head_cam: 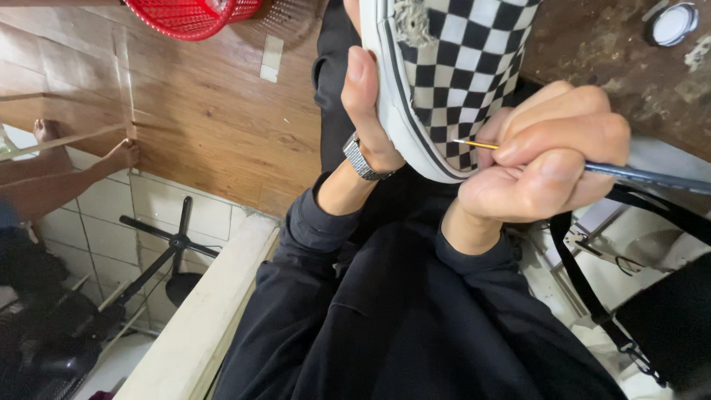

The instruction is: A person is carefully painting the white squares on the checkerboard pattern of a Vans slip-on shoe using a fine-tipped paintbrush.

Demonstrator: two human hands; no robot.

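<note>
A black-and-white checkered slip-on shoe point(452, 67) with a white sole edge is held up in front of me, its fabric frayed near the top. My left hand point(366, 111) grips it from the left side, thumb along the sole, a metal watch on the wrist. My right hand point(548, 152) holds a thin paintbrush point(637, 175) with a blue handle. Its fine yellowish tip touches the checkered fabric near the shoe's lower edge. Both arms wear dark sleeves.
A red plastic basket point(189, 15) sits at the top left on a wooden floor point(215, 111). Another person's arm and foot point(67, 174) reach in from the left. A small white round lid point(670, 24) lies at the top right. A black strap point(585, 281) hangs at the right.
</note>
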